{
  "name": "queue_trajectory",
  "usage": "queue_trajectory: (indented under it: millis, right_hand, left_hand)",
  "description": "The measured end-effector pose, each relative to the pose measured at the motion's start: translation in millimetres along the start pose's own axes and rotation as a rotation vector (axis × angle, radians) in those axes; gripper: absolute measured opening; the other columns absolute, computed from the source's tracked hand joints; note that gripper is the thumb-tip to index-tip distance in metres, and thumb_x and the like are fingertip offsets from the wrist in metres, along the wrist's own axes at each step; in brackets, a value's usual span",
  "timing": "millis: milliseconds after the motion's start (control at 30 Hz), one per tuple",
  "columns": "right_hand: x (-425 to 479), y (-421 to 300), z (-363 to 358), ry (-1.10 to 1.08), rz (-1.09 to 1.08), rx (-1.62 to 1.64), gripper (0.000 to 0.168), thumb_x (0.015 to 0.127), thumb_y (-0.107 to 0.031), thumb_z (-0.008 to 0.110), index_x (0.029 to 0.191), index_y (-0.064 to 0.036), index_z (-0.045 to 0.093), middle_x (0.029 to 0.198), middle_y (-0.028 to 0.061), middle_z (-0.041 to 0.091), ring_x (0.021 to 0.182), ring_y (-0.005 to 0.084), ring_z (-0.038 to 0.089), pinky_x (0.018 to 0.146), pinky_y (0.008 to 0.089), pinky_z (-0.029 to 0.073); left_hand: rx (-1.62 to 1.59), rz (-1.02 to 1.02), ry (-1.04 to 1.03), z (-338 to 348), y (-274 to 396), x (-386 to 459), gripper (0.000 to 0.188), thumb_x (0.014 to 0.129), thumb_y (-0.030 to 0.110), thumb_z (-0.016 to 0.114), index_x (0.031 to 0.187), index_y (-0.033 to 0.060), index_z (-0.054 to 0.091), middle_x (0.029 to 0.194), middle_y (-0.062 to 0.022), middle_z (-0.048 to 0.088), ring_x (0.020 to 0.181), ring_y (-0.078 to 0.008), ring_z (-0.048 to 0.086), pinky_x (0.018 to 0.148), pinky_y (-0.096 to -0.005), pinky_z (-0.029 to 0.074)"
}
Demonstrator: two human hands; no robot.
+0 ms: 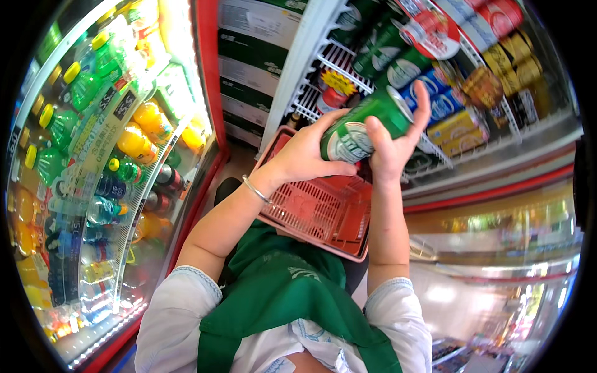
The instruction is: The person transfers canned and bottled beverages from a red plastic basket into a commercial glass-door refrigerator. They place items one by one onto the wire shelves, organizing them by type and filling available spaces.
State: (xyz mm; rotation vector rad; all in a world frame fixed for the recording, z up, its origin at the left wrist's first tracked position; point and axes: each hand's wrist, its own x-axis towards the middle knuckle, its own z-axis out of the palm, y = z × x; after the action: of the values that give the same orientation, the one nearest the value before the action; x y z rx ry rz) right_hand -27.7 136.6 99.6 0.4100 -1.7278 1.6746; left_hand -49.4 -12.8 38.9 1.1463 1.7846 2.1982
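A green aluminium drink can [352, 126] with a pale printed label is tilted between my two hands, above a basket. My left hand [305, 151] wraps around the lower end, with a silver bangle at that wrist. My right hand [392, 151] presses its thumb on the can's side near the top, its other fingers extended beyond the silver lid. Below lies the red plastic shopping basket [301, 212], its slatted floor partly visible; my hands and the can hide its far part.
Ahead to the right, an open fridge has white wire shelves [343, 56] with green cans [380, 49], blue cans [436, 105] and gold cans [513, 56]. At left stands a lit drinks cooler with bottles [86, 86]. Stacked cartons [252, 46] stand between them.
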Motion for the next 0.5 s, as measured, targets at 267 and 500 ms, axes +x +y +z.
queue_trajectory:
  millis: [267, 500]
  right_hand:
    - [-54, 50, -40, 0.064, 0.687, 0.366, 0.047, 0.099, -0.039, 0.046, 0.124, 0.001, 0.049, 0.1, 0.0162, 0.064, 0.086, 0.0263, 0.066, 0.074, 0.0369, 0.056]
    - [-109, 38, -34, 0.207, 0.523, 0.063, 0.057, 0.083, -0.014, 0.073, 0.129, -0.003, 0.043, 0.106, 0.0106, 0.061, 0.09, 0.016, 0.06, 0.079, 0.0292, 0.051]
  left_hand:
    - [-0.274, -0.294, 0.051, 51, -56, -60, 0.084, 0.072, 0.025, 0.081, 0.136, -0.0004, 0.034, 0.126, -0.0132, 0.05, 0.116, -0.0208, 0.051, 0.098, -0.0342, 0.042]
    - [0.173, -0.36, 0.145, 79, -57, -87, 0.084, 0.069, 0.03, 0.082, 0.134, 0.0041, 0.035, 0.116, -0.0152, 0.059, 0.106, -0.0258, 0.06, 0.091, -0.0362, 0.047]
